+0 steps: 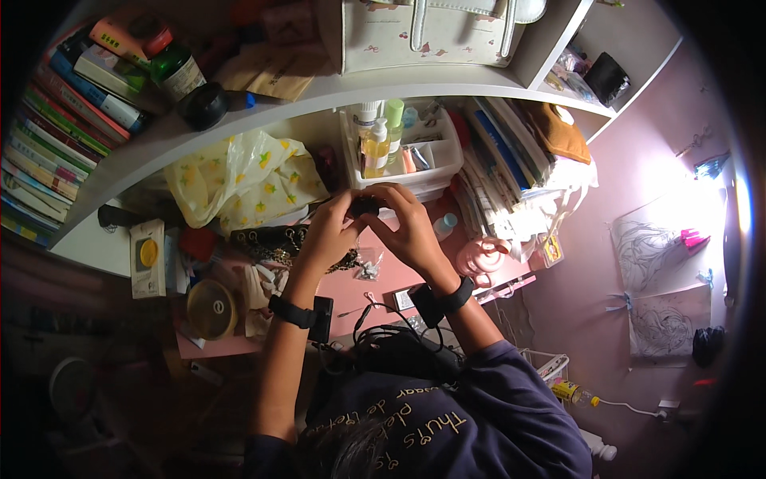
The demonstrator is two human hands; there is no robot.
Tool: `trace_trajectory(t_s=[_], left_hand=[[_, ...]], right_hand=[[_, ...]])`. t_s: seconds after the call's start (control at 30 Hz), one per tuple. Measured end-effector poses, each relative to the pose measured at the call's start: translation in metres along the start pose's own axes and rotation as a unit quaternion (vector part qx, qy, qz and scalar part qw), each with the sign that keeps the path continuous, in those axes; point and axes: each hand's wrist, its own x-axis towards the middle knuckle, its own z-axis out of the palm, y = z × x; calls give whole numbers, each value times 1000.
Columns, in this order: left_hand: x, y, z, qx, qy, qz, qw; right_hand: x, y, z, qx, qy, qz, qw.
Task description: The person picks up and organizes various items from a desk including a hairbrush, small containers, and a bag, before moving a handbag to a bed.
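Observation:
Both my hands are raised over the pink desk (343,291), close together before the white organizer. Between their fingertips is a small dark object (365,207), mostly covered, and its kind cannot be made out. My left hand (335,227) curls its fingers round one side of it. From the other side, my right hand (403,227) closes on it with thumb and fingers. A dark strap with a black box sits on each wrist. Below the hands lies a small clear plastic packet (368,265). A black bag with a chain (275,242) rests beside my left hand.
Beyond my hands stands a white organizer (440,153) with several bottles. Yellow-patterned plastic bags (239,188) bulge at left; stacked books and papers (503,156) lean at right. A grey shelf edge (303,102) runs overhead. A pink round item (483,257) and a round tin (211,309) flank the desk.

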Motion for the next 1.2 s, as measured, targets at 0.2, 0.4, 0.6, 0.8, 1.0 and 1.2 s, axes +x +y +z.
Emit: trace_trajectory(t_s=[0.2,0.4,0.6,0.8,1.0,1.2], left_hand=[[-6,3,0,-75,-1,-11,997],[-15,7,-1,-78,-7,-42,996],[-42,-3,-36,-33,9,-78,996],[-98,-6,-92,57,91,-132,985],[-204,-23,-144,73,269,-209,937],[-247,-13,-169,164,397,-236,872]], right_hand=[[-10,1,-9,89,-39,80,992],[-17,1,-24,126,-9,100,987],[-24,25,-58,72,45,150,985],[-27,48,-81,23,96,171,980],[-32,73,-90,-39,127,162,978],[-15,97,-103,-63,132,206,967]])
